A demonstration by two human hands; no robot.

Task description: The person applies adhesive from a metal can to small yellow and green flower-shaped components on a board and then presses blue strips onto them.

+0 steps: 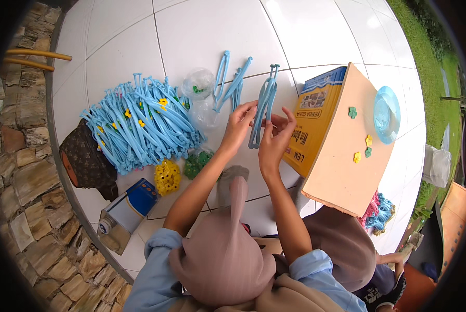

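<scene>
In front of me, above the tiled floor, I hold a small bundle of long light-blue plastic strips point(265, 101) with knobbed ends. My left hand point(240, 125) pinches it from the left side, fingertips against the strips. The thumb and curled fingers of my right hand point(276, 139) are around its lower right part, with the index finger raised away. Just beyond my left hand lie a few similar light-blue strips point(235, 86). A large pile of light-blue strips point(144, 127), dotted with small yellow flower pieces point(163, 103), spreads out on the left.
At right, a yellow carton point(311, 125) stands beside a tan board point(342, 140) bearing small flower pieces and a light-blue plate point(387, 114). Yellow point(167, 177) and green point(195, 164) flower bundles, a blue-and-silver can point(131, 205) and clear plastic bags point(198, 84) lie left. Another person point(342, 244) sits at right.
</scene>
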